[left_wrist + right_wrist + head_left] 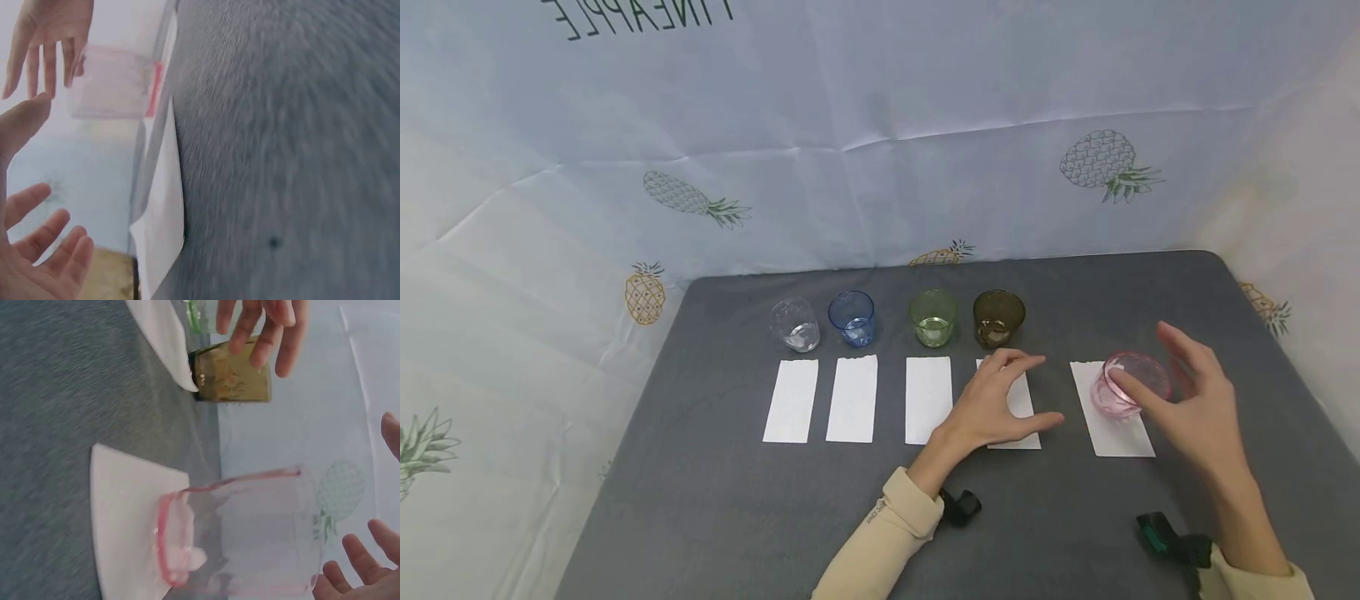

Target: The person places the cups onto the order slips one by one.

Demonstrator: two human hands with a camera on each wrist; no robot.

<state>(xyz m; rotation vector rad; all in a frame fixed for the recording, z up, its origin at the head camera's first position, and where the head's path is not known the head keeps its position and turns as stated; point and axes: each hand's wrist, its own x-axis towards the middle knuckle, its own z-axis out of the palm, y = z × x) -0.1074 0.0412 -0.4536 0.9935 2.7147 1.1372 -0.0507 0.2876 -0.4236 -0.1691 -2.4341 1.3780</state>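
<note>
A pink glass (1131,385) stands upright on the rightmost white paper strip (1120,437). My right hand (1191,396) hovers just right of it with fingers spread and holds nothing; in the right wrist view its fingertips (362,562) lie apart from the pink glass (244,537). My left hand (1000,404) rests, fingers relaxed, over the fourth strip (1022,408), in front of the brown glass (998,317). The left wrist view has the left hand (37,250) open and the pink glass (112,81) beyond it.
Clear (794,324), blue (852,317) and green (933,317) glasses stand in a row behind three bare strips (853,398) on the grey table (715,500). A pineapple-print sheet (880,150) hangs behind. Wrist cameras (1172,540) sit near the front edge.
</note>
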